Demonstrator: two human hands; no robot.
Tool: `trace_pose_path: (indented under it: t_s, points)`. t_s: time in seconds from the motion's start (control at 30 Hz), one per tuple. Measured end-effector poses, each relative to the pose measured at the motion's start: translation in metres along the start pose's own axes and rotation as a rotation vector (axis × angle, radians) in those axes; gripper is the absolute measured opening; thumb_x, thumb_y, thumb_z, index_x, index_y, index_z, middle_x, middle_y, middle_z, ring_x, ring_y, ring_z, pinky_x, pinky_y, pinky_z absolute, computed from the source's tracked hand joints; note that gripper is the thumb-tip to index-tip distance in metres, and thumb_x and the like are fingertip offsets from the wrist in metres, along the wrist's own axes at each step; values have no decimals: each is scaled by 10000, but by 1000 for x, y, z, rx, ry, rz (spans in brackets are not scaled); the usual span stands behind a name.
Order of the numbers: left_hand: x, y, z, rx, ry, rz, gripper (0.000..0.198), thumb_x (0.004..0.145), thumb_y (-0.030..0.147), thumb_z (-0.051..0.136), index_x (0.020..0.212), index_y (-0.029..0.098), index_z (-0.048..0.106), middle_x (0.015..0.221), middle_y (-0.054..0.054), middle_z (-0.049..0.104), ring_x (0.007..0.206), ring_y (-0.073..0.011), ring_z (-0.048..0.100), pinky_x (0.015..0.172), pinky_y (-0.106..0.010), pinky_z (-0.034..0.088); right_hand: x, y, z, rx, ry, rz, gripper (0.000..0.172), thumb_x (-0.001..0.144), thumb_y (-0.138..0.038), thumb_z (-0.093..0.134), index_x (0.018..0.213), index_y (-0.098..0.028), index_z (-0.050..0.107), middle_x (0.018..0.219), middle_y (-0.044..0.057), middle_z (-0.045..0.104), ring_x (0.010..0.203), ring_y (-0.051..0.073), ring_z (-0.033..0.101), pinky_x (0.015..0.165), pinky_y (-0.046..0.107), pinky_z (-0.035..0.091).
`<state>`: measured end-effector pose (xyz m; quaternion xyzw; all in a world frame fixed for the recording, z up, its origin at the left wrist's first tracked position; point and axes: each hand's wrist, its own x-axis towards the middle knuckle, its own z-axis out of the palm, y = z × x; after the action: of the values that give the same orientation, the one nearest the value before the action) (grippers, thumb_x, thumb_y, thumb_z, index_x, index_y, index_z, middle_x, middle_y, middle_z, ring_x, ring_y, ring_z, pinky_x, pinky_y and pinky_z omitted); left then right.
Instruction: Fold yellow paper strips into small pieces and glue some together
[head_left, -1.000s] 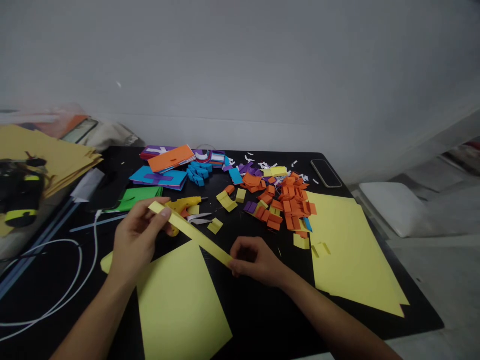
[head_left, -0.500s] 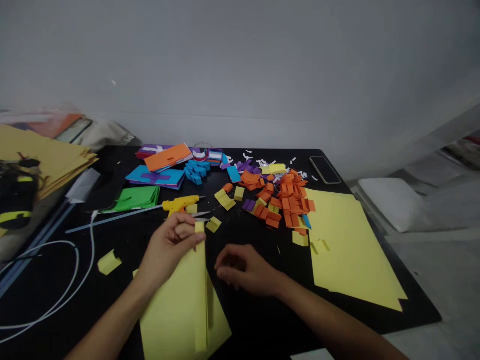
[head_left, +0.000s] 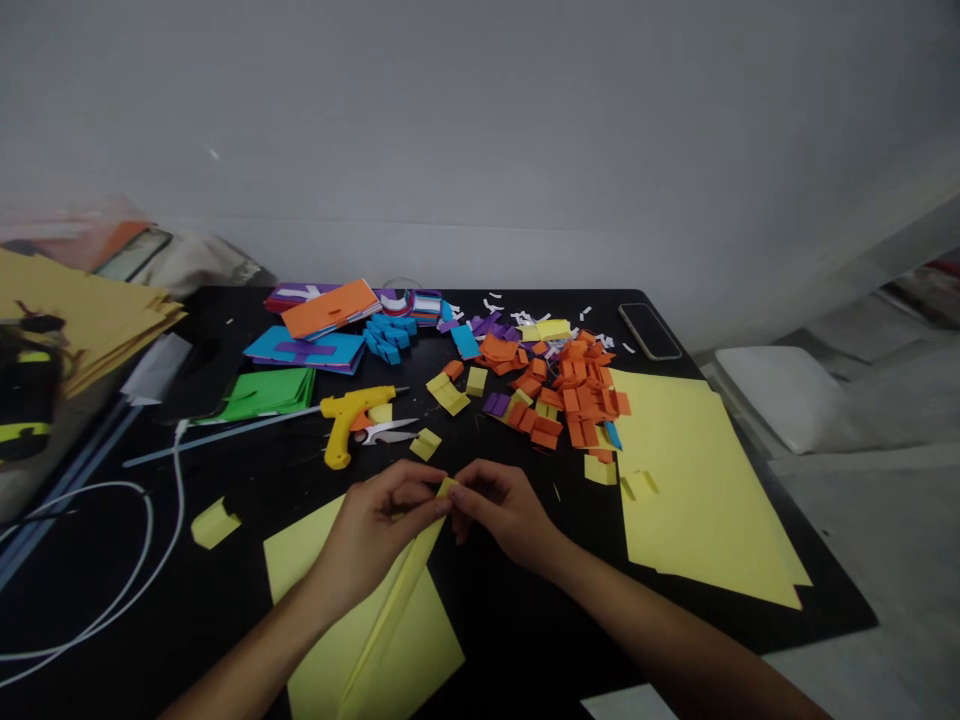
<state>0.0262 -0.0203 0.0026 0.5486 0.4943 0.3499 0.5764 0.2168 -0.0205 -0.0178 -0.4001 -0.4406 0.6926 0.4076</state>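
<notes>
A long folded yellow paper strip slants over a yellow paper sheet on the black table. My left hand pinches the strip near its upper end, thumb on top. At that same end, my right hand has its thumb and fingers closed on the tip. Beyond my hands lie a yellow glue gun, scissors with open blades, and a small folded yellow piece.
Many folded orange pieces pile up at centre right. Further right are large yellow sheets and a phone. Green paper, an orange folded packet and a white cable lie left. A grey wall stands behind.
My left hand has moved right and nearer with the strip's end, tilting the strip from upright to slanting. My right hand has come up and taken hold of the tip. The glue gun shows fully now.
</notes>
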Motion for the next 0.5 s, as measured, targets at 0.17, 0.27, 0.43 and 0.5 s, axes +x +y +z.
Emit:
trace_pose_path:
  t_s: [0.17,0.27,0.43,0.5]
  points:
    - [1,1,3,-23,9,-20,256,832,404,781,962,198,704,643,28,697,624,-157,669,595,-239,489,0,-2,0,-5,7,9,352,851,-513,775,817,-177,677,622,-22,670,507,121,625,545,249,515]
    - [1,1,4,-31,1,-24,257,839,409,778,967,199,704,656,25,708,630,-151,665,594,-229,476,0,-1,0,-6,8,5,360,851,-522,772,821,-175,677,621,-21,671,510,123,628,548,251,515]
    - [0,0,4,-11,-3,-23,255,860,415,762,980,197,704,634,35,678,600,-131,616,568,-217,429,-1,-3,1,-14,12,4,372,850,-532,769,819,-173,672,620,-19,670,515,122,628,554,250,507]
    - [0,-1,3,-5,-8,-25,274,859,436,758,975,194,705,628,33,668,592,-136,608,559,-223,420,-1,-4,2,-15,15,5,380,844,-540,771,812,-176,666,615,-22,665,512,124,625,550,251,505]
